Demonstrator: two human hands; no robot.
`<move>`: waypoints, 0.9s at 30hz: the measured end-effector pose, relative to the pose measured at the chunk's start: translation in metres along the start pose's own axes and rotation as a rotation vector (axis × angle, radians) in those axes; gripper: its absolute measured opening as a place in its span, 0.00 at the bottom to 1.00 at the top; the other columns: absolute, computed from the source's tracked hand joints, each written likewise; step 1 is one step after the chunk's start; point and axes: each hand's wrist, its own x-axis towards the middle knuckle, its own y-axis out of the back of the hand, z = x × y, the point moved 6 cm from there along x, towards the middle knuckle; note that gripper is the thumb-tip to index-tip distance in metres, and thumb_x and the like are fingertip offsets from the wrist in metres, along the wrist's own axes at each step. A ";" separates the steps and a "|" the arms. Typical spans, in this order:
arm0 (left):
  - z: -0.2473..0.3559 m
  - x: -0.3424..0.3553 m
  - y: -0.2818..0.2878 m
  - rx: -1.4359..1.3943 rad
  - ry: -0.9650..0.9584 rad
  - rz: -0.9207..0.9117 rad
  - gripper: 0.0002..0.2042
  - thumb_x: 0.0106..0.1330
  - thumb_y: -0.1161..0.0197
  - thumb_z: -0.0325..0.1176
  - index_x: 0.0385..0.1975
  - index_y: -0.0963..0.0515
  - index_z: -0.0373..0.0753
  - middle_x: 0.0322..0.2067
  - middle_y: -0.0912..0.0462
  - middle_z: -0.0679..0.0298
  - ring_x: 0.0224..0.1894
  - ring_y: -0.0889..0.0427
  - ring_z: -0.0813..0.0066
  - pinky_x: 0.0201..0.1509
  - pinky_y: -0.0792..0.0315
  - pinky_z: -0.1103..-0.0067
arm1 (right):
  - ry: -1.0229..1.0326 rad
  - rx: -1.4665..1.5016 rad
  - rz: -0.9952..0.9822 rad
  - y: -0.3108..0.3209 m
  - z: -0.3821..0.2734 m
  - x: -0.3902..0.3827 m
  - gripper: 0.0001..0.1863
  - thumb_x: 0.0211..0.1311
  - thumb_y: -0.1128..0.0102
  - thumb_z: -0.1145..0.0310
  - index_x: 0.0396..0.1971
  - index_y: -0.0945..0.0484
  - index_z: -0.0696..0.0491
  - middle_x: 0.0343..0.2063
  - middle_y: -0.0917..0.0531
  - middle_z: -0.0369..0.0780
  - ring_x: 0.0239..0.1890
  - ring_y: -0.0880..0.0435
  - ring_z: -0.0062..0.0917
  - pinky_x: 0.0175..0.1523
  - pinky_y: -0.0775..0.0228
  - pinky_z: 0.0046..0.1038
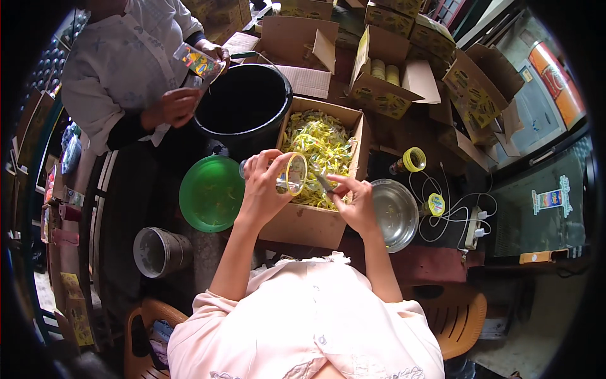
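Note:
My left hand point(263, 186) is wrapped round a clear plastic jar point(295, 174) with a yellow rim, tilted so that its mouth faces right. Pinched in my right hand point(355, 202) is a small grey blade point(324, 183), its tip pointing up and left toward the jar's mouth, apart from the rim. Both hands are above the near part of an open cardboard box point(302, 225). Thin yellow and pale plastic strips point(319, 140) fill that box in a tangled heap.
Left of the box are a green basin point(211, 193), a black tub point(283, 104) and a grey bucket point(151, 251). On the right are a metal bowl point(396, 215), a yellow-lidded jar point(413, 160) and cables. A co-worker point(120, 69) holds a colourful packet point(197, 61). Open cartons point(391, 82) stand behind.

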 end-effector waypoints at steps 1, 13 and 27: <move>-0.001 0.000 -0.001 0.000 0.004 -0.002 0.27 0.36 0.35 0.29 0.43 0.30 0.43 0.40 0.33 0.63 0.45 0.34 0.65 0.55 0.46 0.69 | -0.045 0.100 -0.087 -0.004 -0.005 0.000 0.16 0.39 0.41 0.78 0.33 0.22 0.50 0.16 0.21 0.34 0.20 0.21 0.17 0.33 0.36 0.21; 0.005 0.004 -0.002 0.032 -0.058 0.010 0.27 0.36 0.35 0.28 0.43 0.29 0.45 0.40 0.33 0.63 0.45 0.35 0.64 0.54 0.46 0.70 | -0.105 -0.109 0.023 0.000 0.000 0.000 0.15 0.38 0.38 0.76 0.32 0.22 0.50 0.15 0.22 0.33 0.19 0.23 0.17 0.33 0.43 0.21; -0.004 -0.003 -0.001 -0.319 0.098 -0.029 0.27 0.37 0.35 0.27 0.43 0.32 0.41 0.41 0.33 0.60 0.46 0.33 0.62 0.51 0.38 0.72 | -0.255 0.286 -0.021 -0.016 0.005 0.003 0.20 0.40 0.37 0.80 0.40 0.25 0.54 0.18 0.23 0.34 0.21 0.26 0.13 0.31 0.35 0.17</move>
